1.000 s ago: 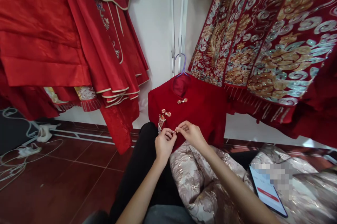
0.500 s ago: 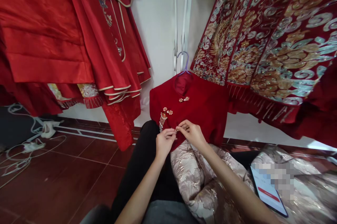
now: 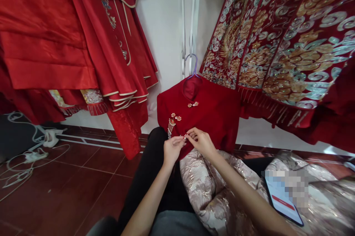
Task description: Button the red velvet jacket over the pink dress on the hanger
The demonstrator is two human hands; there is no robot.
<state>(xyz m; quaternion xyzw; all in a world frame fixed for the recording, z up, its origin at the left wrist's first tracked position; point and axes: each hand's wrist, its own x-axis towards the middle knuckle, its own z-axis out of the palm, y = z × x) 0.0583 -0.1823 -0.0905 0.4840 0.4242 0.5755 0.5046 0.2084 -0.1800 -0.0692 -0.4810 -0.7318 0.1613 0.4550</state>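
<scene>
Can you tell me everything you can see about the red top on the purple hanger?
The red top looks velvety, with a smooth red inside showing at the neck. It hangs from the purple hanger, front toward the camera. A flower-shaped fastener sits below the neck; lower down are similar flowers and a beaded tassel. The left hand and right hand pinch a small ornament at its lower front. Its hem is hidden.

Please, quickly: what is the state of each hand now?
Left hand: closed, fingertips pinching at a small beaded fastener on the red garment.
Right hand: closed, thumb and finger pinching at the same fastener from its other side.
</scene>
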